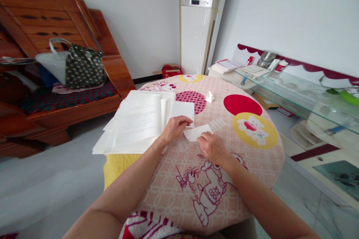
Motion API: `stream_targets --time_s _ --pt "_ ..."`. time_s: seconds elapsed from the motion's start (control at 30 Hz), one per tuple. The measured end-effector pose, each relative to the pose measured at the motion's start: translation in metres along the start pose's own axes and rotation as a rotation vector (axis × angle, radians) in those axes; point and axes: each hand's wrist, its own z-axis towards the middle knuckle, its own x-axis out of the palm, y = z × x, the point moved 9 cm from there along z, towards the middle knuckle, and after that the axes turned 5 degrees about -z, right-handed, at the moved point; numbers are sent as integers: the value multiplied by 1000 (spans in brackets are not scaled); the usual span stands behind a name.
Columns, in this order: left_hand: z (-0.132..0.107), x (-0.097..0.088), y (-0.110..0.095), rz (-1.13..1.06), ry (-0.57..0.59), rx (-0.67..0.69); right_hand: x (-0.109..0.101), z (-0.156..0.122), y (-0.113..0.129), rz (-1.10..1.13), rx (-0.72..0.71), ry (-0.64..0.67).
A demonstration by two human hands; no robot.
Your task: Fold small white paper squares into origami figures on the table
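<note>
- Looks like folding in hand: small paper (196,133) on the desk (252,157), centre, just right of the paper stack (137,123).
- Pinching its left edge with the left hand (175,129), grip closed on it; touching its near edge with the right hand (213,148), grip curled, hold or press impossible to tell.
- Probably calls for lining up edges, then pressing flat.
- Crowded on the left by the stack; 1 folded scrap (209,97) farther off, well apart.

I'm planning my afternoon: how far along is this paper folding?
Done, it seems: one small folded paper lies farther out on the tablecloth. In hand: the left hand and right hand pinch a small white sheet. Left: a thick paper stack beside the left hand looks unfolded.
</note>
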Motion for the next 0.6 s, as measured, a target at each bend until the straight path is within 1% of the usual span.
stream_targets --time_s 0.07,0.1,0.13,0.17,0.23,0.3,0.33,0.4,0.5,0.6 --pt "-4 -8 8 -65 -77 4 -22 -4 -17 115 83 -224" --pt "-5 -12 8 -86 -88 23 -33 -7 -25 192 111 -337" --pt "-7 -14 5 -97 -75 52 -43 -11 -33 267 142 -437" --pt "-9 -14 1 -96 -40 89 -49 -14 -40 334 164 -499" --pt "-15 -5 -12 -48 126 156 -56 -19 -50 460 220 -561" --pt "-23 8 -21 43 295 187 -57 -20 -57 562 267 -566" --pt "-26 13 -25 84 340 208 -55 -20 -60 607 283 -560" --pt "-30 19 -31 157 362 247 -50 -19 -63 687 296 -541" --pt "-33 27 -34 223 349 295 -39 -15 -66 794 262 -494" --pt "-36 36 -35 268 382 317 -24 -10 -66 849 217 -374"
